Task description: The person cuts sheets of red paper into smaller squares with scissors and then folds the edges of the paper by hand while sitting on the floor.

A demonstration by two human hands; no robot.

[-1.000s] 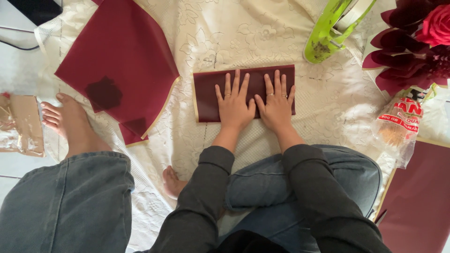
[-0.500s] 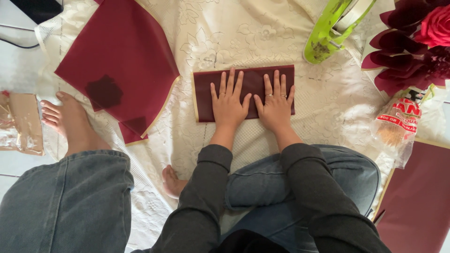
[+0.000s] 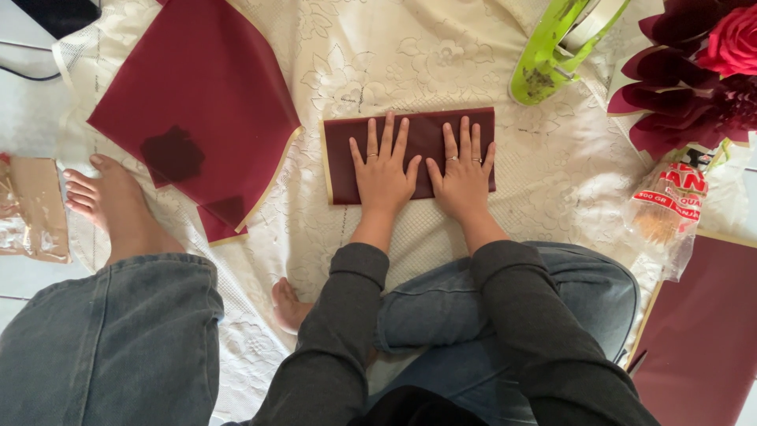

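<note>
Two hands, left [image 3: 384,171] and right [image 3: 463,175]. Two bare feet [image 3: 110,201] [image 3: 290,304]. One folded maroon sheet [image 3: 343,162]. One pile of loose maroon sheets [image 3: 201,87]. One green tape dispenser [image 3: 552,51]. One paper rose [image 3: 733,43]. One bag of sticks [image 3: 666,209]. One lace cloth [image 3: 410,55].

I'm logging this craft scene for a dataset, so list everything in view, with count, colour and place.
folded paper strip: one, dark red with a pale edge, centre, under both hands
loose paper sheets: a few overlapping, dark red, upper left
paper sheet: one, dark red, lower right
lace cloth: one, cream, spread beneath it all
tape dispenser: one, lime green, top right
paper flower arrangement: one, dark red petals with a red rose, top right corner
plastic packet: one, clear with red print, right
brown wrapper: one, far left
left hand: flat on the strip
right hand: flat on the strip, rings on
</note>
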